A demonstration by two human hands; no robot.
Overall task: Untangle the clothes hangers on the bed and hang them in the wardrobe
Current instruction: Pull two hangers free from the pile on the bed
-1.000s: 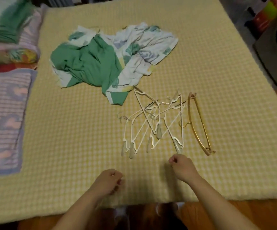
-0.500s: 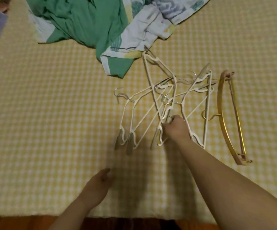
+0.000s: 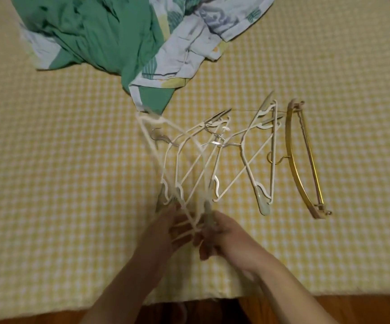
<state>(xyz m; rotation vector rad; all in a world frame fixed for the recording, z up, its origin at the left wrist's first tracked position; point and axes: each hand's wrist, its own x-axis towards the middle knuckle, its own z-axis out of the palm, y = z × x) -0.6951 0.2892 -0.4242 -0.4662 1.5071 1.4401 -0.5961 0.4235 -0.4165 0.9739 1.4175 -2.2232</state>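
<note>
Gripping the near ends of the tangled white hangers (image 3: 203,160), the left hand (image 3: 163,232) and right hand (image 3: 229,237) meet at the front of the bed (image 3: 49,183). Both hands have their fingers curled round thin white bars, though motion blur hides which bar each one holds. The tangle fans away from the hands, its hooks crossing in the middle. A gold hanger (image 3: 303,160) lies apart on the right, flat on the yellow checked cover. Green and floral bedding (image 3: 124,36) is bunched behind, cut off by the upper edge.
</note>
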